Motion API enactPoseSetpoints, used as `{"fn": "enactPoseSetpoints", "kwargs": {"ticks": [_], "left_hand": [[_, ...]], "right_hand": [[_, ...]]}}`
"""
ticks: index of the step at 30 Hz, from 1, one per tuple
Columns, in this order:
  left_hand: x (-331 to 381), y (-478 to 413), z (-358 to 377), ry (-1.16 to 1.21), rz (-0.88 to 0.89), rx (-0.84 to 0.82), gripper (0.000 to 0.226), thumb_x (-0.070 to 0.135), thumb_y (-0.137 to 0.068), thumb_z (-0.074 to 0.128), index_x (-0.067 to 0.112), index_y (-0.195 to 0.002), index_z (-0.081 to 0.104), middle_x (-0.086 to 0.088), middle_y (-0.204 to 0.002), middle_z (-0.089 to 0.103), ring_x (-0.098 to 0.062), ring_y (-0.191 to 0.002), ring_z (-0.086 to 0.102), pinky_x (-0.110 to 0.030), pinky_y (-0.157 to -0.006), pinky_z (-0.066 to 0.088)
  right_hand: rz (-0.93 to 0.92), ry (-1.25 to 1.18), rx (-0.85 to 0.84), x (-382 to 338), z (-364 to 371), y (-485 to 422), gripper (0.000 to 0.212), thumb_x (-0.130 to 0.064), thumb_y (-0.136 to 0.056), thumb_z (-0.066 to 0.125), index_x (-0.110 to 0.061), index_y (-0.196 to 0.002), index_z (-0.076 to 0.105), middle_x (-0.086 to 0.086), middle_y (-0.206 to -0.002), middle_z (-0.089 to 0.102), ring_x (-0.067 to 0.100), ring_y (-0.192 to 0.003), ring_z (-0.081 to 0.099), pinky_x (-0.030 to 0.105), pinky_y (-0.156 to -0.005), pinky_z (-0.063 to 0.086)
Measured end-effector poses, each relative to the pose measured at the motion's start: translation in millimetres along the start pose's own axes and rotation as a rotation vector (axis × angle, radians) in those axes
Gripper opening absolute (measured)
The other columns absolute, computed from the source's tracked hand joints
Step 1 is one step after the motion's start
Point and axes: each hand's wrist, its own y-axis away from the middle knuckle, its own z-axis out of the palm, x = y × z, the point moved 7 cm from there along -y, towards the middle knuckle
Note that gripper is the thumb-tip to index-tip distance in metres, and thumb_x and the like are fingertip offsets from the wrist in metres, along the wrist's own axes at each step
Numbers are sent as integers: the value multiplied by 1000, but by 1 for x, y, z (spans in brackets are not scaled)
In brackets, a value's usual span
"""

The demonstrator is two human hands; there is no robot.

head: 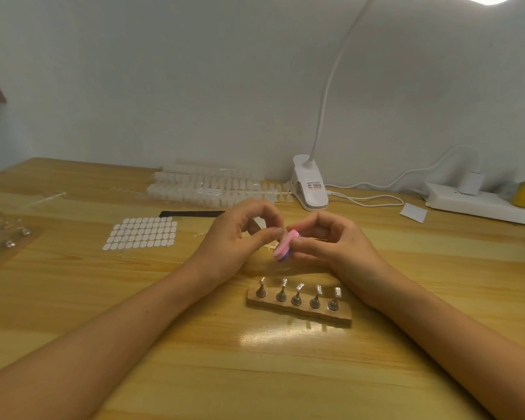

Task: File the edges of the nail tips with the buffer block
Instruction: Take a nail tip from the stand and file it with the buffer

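My right hand grips a small pink and purple buffer block between thumb and fingers above the wooden table. My left hand pinches a small clear nail tip against the block's upper end; the tip is mostly hidden by my fingertips. Both hands meet over the middle of the table.
A wooden stand with several metal nail holders sits just in front of my hands. Behind lie strips of clear nail tips, a sheet of adhesive tabs, a black file, a clip lamp, a power strip.
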Motion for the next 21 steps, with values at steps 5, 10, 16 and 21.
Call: {"fn": "enactPoseSetpoints", "kwargs": {"ticks": [5,10,16,21], "left_hand": [[-1,0,4,11,-1,-35,8,14,-90,64,22,-88,64,11,-90,61,0,-81,54,-20,-72,47],[-3,0,5,74,-31,-41,11,14,-91,63,24,-86,63,11,-89,61,0,-74,54,-18,-67,46],[-5,0,5,87,-53,-43,9,17,-92,62,24,-87,63,8,-90,61,-10,-76,56,-22,-70,47],[-4,1,5,81,-58,-30,9,17,-92,62,24,-87,63,9,-89,61,-3,-79,57,-19,-69,49]], "right_hand": [[4,-65,54,1,-6,-2,34,-12,-75,74,-1,-105,65,17,-103,74,31,-98,72,33,-83,61],[2,-119,86,3,-9,-3,33,-12,-74,74,-2,-104,66,17,-104,73,26,-96,74,29,-83,60],[-1,-90,79,3,-7,-3,34,-16,-71,75,-2,-102,66,14,-99,76,28,-97,73,30,-83,60],[-7,6,39,1,-2,-2,35,-17,-71,76,-3,-101,67,13,-98,76,25,-94,74,27,-79,60]]}}
